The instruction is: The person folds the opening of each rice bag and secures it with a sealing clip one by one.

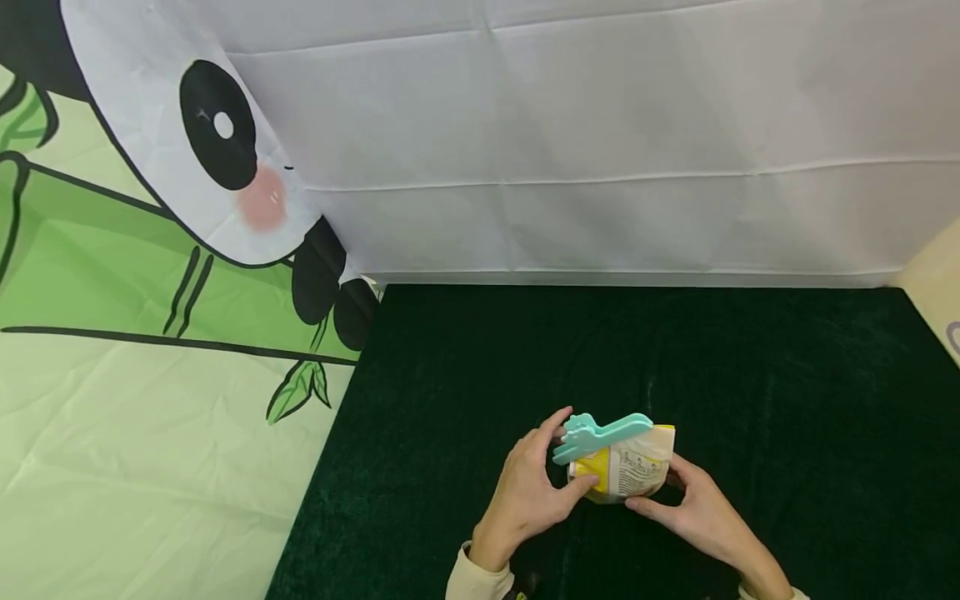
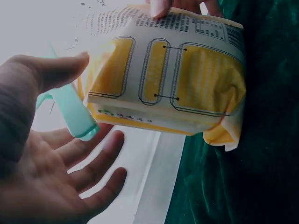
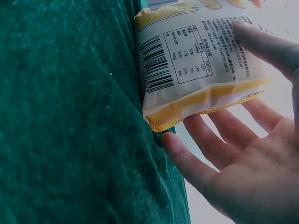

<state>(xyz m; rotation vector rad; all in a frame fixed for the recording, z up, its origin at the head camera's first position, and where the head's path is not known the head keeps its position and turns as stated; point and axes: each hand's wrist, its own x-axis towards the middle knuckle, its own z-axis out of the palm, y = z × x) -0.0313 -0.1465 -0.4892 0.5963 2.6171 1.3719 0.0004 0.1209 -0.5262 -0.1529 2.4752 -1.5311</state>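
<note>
A yellow-and-white printed food bag (image 1: pixel 637 468) is held up between both hands over the dark green cloth. Along its upper edge lies a turquoise bag clip (image 1: pixel 609 433), whose end (image 2: pixel 77 116) shows between the left thumb and fingers. My left hand (image 1: pixel 528 492) grips the bag's left end, thumb on the near face and fingers round the far side by the clip. From the right, my right hand (image 1: pixel 701 512) holds the bag with the thumb on the printed face and the fingers behind. A barcode (image 3: pixel 156 63) and small text cover that face.
A dark green velvet cloth (image 1: pixel 487 358) covers the table. White folded fabric (image 1: pixel 600 125) hangs behind it, and a green sheet with a cartoon panda (image 1: pixel 217 167) hangs at the left. A cream panel (image 1: pixel 933 283) stands at the right edge.
</note>
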